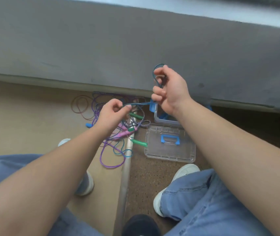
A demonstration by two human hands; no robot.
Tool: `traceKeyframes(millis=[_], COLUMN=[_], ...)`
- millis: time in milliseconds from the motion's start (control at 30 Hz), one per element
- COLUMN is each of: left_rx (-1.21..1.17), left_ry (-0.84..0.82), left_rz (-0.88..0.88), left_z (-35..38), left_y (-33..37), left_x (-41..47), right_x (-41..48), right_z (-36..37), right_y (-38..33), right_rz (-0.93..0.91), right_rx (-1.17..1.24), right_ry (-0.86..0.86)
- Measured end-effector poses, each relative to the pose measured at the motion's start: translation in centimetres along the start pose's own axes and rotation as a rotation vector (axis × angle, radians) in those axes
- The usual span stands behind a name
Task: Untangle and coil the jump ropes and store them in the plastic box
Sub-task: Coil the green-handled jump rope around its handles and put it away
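My right hand grips a small coil of blue-green rope, a loop of it showing above my fingers. From there the rope stretches left to my left hand, which pinches it. Below both hands a tangle of purple, braided and teal jump ropes lies on the floor, with green and pink handles. The clear plastic box with blue clips stands open under my right wrist, partly hidden. Its clear lid with a blue handle lies flat in front of it.
A grey sofa or bench front runs across the back. A thin reddish rope loop lies at the left on the tan floor. A metal floor strip divides tan floor from speckled carpet. My knees in jeans and white shoes frame the bottom.
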State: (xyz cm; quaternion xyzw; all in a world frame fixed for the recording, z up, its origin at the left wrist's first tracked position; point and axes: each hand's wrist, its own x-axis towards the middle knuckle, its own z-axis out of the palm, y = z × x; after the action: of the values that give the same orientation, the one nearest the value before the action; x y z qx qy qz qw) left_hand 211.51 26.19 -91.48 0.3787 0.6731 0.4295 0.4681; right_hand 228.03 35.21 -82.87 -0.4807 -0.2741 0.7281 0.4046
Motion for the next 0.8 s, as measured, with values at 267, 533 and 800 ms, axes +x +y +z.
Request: traceKeyframes(millis=[267,533,800], left_rx=[0.823,0.806,-0.114], left_ry=[-0.285,-0.243,-0.123], left_rz=[0.035,-0.083,-0.165], left_z=[-4.2,-5.5,-1.3], left_y=[1.0,2.2,8.7], left_x=[-1.5,-1.6,-2.2], right_x=[-2.1,-2.1,-4.4], right_z=[-4.1,-5.2,-1.9], right_y=[-0.6,-0.2,2.1], right_rz=[-0.277,-0.114,-0.013], right_rx=[-1.956,-1.549,-1.036], right_ry=[-0.342,0.081,-0.392])
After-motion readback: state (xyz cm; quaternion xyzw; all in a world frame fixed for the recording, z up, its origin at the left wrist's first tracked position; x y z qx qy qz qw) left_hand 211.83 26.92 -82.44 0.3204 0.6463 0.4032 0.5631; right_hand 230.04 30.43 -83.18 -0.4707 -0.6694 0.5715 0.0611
